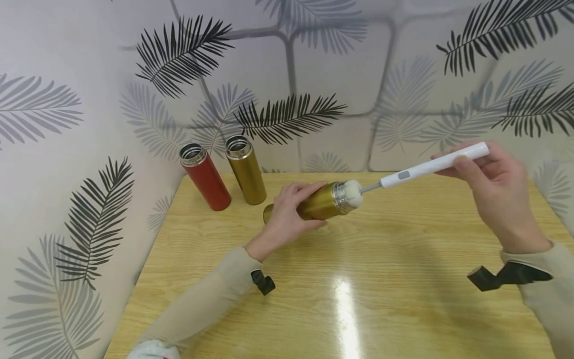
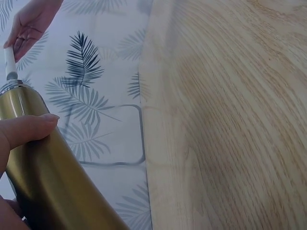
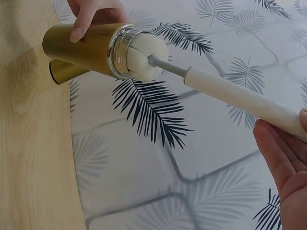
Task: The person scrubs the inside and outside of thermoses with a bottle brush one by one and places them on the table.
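A gold thermos bottle (image 1: 320, 202) lies tilted to the right in my left hand (image 1: 287, 217), its open steel-rimmed mouth facing the right side. My left fingers and thumb grip its body, and the thumb shows on the gold side in the left wrist view. My right hand (image 1: 502, 194) holds a bottle brush by its white handle (image 1: 430, 167), near the far end. The brush's pale sponge head (image 3: 146, 56) sits at the bottle's mouth, part of it inside the rim and part bulging out. A grey rod (image 3: 169, 67) joins sponge and handle.
A red thermos bottle (image 1: 208, 182) and another gold thermos bottle (image 1: 248, 174) stand uncapped at the back left of the wooden table (image 1: 381, 279). Behind the table rises a wall (image 1: 332, 80) with a leaf pattern.
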`<state>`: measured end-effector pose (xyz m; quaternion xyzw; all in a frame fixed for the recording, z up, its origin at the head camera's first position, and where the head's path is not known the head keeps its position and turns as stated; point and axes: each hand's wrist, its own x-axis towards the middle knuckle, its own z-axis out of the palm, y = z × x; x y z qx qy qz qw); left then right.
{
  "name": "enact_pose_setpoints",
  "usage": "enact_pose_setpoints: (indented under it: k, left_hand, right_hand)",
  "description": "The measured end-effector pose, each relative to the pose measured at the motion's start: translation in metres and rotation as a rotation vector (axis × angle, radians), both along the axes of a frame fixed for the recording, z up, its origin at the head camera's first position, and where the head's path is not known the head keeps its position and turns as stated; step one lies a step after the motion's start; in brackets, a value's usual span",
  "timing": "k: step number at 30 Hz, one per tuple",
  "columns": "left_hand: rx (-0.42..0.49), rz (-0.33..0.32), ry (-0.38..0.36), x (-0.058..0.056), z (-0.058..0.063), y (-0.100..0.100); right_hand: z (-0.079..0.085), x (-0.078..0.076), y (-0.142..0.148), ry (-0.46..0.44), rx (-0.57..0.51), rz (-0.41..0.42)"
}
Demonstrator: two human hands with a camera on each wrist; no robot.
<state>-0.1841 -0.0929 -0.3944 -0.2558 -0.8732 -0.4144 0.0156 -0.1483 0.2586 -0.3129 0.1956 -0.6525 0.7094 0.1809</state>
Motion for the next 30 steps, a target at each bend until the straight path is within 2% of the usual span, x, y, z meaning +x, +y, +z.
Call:
enact_pose_setpoints:
  k: [9,18,25,30]
  left_hand:
    - [-0.014,0.005,0.01,-0.001,-0.001,-0.002]
    - [-0.025,-0.002,0.016,-0.002,-0.003,-0.005]
    - [-0.019,-0.001,0.02,-0.002,-0.003,-0.003]
    - [-0.029,-0.001,0.028,-0.004,-0.004,-0.003]
  right_hand:
    - [0.001,0.0,0.0,0.027,-0.079,-0.013]
    - [0.001,0.001,0.008,0.018,-0.023,-0.063]
    - [-0.001,0.001,0.01,0.024,-0.049,-0.067]
    - [-0.002,0.002,0.011,0.045,-0.107,-0.008]
